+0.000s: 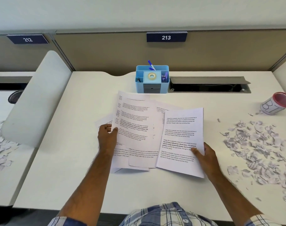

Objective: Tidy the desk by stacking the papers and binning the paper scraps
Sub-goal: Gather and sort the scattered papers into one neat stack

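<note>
Several printed white sheets lie overlapping in the middle of the white desk (73, 176). My left hand (107, 137) pinches the left edge of a small sheaf of sheets (134, 121), thumb on top. My right hand (204, 158) grips the right edge of another sheet (181, 141), thumb pressed on the print. More sheets (139, 158) lie flat underneath and toward me. A wide scatter of torn paper scraps (256, 149) covers the desk's right side. A small bin (276, 103) with a red rim lies tipped at the far right.
A light blue desk organiser (152, 79) with pens and a tape roll stands at the back centre. Beside it is an open cable slot (209, 86). A white divider panel (36, 98) stands at the left, with more scraps (0, 144) on the neighbouring desk.
</note>
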Demonstrator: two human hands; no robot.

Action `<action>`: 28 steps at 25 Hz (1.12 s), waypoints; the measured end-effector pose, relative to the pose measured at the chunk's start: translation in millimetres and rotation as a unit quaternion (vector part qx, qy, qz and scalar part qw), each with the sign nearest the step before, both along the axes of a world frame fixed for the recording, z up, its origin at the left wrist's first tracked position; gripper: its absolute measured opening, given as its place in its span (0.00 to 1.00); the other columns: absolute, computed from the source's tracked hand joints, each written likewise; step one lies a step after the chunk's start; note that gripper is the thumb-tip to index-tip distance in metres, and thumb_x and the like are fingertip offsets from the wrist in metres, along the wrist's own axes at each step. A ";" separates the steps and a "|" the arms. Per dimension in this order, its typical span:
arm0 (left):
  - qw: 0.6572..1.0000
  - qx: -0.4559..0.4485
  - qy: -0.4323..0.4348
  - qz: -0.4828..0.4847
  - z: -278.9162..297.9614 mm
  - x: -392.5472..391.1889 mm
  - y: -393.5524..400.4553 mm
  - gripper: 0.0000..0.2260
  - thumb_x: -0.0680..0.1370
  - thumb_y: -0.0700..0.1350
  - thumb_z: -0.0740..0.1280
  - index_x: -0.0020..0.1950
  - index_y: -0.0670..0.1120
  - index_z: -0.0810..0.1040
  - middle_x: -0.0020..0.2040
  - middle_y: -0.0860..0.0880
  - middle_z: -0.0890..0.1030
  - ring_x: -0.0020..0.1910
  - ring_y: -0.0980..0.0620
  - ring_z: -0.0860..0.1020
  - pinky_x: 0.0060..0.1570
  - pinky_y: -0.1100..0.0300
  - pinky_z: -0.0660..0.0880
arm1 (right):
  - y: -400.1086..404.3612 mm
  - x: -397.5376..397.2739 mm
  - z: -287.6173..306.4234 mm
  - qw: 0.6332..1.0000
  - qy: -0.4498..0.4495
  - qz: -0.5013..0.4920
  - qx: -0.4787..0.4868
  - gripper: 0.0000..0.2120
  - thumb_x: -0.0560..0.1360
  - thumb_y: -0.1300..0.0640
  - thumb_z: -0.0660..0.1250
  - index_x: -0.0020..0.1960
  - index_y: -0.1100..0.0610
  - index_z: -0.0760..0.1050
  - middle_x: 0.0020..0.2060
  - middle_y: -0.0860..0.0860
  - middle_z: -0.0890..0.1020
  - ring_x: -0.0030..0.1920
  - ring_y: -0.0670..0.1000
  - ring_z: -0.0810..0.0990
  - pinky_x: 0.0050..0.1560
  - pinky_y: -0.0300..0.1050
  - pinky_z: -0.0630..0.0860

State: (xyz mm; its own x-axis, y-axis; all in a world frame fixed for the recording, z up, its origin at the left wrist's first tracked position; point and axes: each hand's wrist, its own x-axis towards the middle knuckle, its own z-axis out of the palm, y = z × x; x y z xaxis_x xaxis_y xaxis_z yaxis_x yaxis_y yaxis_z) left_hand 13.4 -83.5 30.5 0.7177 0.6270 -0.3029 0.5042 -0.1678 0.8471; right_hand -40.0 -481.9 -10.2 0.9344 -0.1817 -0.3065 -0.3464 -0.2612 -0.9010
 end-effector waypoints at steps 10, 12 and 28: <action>1.000 0.027 -0.011 0.010 28.7 -0.8 39.2 0.08 0.80 0.46 0.72 0.58 0.46 0.82 0.53 0.49 0.86 0.52 0.47 0.84 0.52 0.55 0.78 | 5.2 -4.3 3.7 1.000 -0.017 0.000 -0.013 0.13 0.80 0.58 0.71 0.64 0.53 0.78 0.55 0.43 0.86 0.51 0.43 0.85 0.54 0.50 0.81; 0.998 0.051 -0.025 0.002 44.0 -0.2 45.3 0.09 0.80 0.48 0.72 0.58 0.47 0.82 0.53 0.49 0.86 0.51 0.48 0.85 0.51 0.55 0.80 | 9.8 -3.4 7.5 1.000 -0.020 -0.005 0.010 0.13 0.80 0.58 0.71 0.64 0.53 0.78 0.55 0.43 0.86 0.51 0.43 0.86 0.55 0.49 0.81; 0.950 -0.177 -0.257 -0.009 189.9 16.4 -9.2 0.11 0.83 0.42 0.69 0.65 0.50 0.78 0.50 0.52 0.89 0.49 0.52 0.87 0.47 0.58 0.84 | 92.7 3.9 29.9 0.977 0.052 0.075 0.191 0.11 0.79 0.61 0.72 0.61 0.57 0.81 0.55 0.53 0.87 0.55 0.57 0.87 0.54 0.51 0.83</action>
